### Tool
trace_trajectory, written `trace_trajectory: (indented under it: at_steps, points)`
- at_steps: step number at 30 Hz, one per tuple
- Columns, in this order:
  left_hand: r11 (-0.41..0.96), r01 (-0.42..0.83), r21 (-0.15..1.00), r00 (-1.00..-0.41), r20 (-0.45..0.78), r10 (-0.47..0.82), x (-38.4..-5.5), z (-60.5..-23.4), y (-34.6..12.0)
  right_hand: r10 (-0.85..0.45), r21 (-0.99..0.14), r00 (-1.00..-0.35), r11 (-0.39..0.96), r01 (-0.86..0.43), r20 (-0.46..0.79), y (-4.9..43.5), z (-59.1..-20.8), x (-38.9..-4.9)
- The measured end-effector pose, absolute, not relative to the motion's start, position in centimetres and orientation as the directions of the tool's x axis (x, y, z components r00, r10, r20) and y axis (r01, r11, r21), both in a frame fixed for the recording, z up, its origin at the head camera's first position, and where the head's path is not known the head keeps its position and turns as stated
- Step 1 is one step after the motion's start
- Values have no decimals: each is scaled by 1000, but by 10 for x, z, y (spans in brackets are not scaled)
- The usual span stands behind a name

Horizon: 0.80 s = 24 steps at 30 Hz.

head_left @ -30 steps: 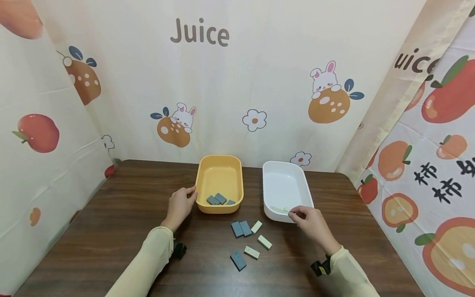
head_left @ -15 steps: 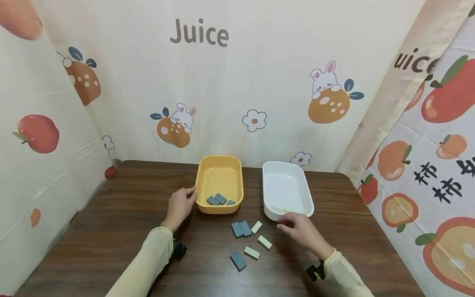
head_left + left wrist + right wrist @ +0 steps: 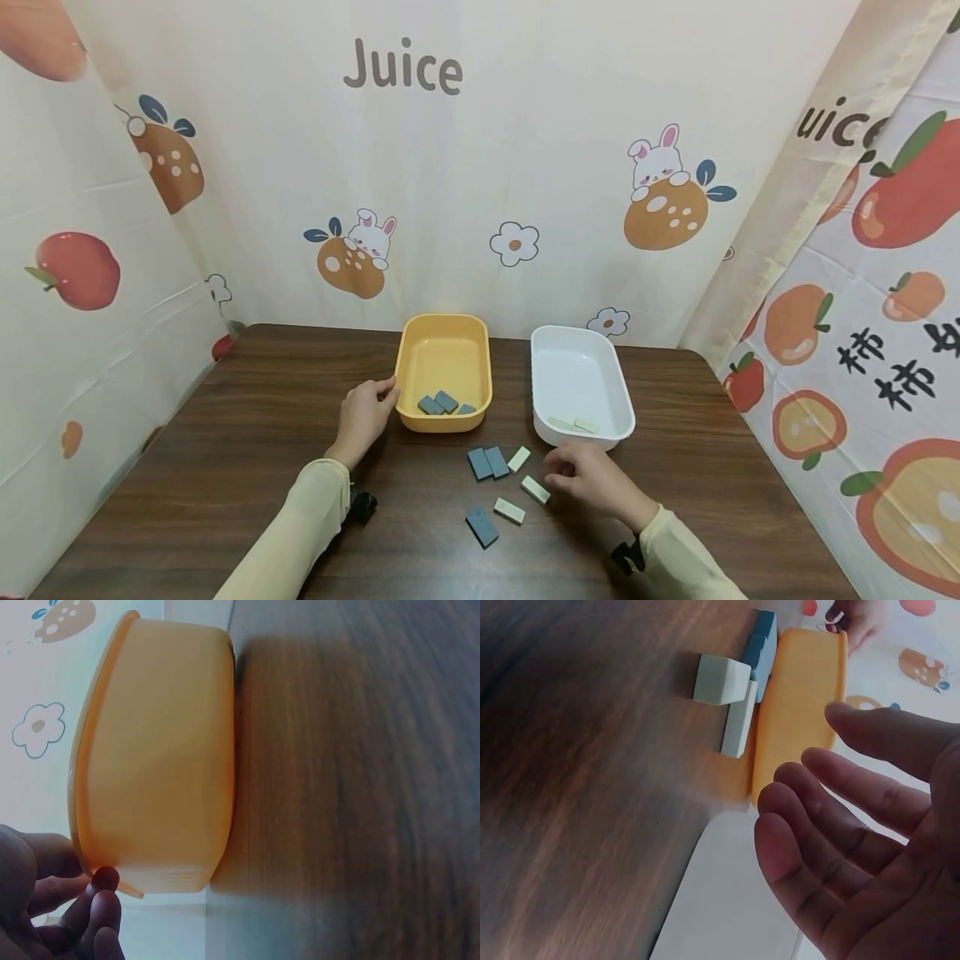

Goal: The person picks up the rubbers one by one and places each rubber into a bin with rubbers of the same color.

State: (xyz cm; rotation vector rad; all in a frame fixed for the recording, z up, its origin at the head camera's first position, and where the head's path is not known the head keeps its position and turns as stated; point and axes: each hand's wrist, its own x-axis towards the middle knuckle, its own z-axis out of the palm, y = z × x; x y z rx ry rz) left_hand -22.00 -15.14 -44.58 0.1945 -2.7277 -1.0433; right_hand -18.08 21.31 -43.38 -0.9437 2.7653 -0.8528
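Note:
My left hand (image 3: 365, 417) pinches the rim of a yellow plastic bin (image 3: 444, 423) at its near left side. The left wrist view shows thumb and fingers at the lower corner of that rim (image 3: 78, 787). Several blue-grey blocks (image 3: 446, 402) lie in the bin. My right hand (image 3: 596, 481) holds nothing, its fingers spread and loosely bent in the right wrist view. It hovers just in front of a white plastic bin (image 3: 579, 358), close to a pale green block (image 3: 536, 490). Two pale green blocks (image 3: 585, 427) show inside the white bin.
Two blue-grey blocks (image 3: 488, 462) lie together on the brown wooden table (image 3: 262, 433), beside a pale block (image 3: 518, 459). Nearer the front are another pale block (image 3: 509, 511) and a blue-grey one (image 3: 482, 527). A printed curtain (image 3: 450, 167) hangs behind the table.
My right hand has left the near rim of the white bin, its fingers loosening, and moved left and toward the front, nearer the loose blocks. The left hand keeps its place.

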Motion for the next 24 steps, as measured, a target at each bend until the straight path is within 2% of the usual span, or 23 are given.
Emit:
trace_trajectory:
  at_steps: [9,15,24]
  points:
    - [741,-52,669,-970,144,-198,-220,-446,-153,-634,-485,-773,679,-552,-8,202,-439,-179]
    - [737,-54,674,-969,144,-202,-220,-446,-152,-643,-504,-763,681,-531,-64,199,-444,-176]
    - [743,-52,667,-968,148,-201,-220,-446,-151,-656,-487,-753,675,-554,-51,198,-446,-176]
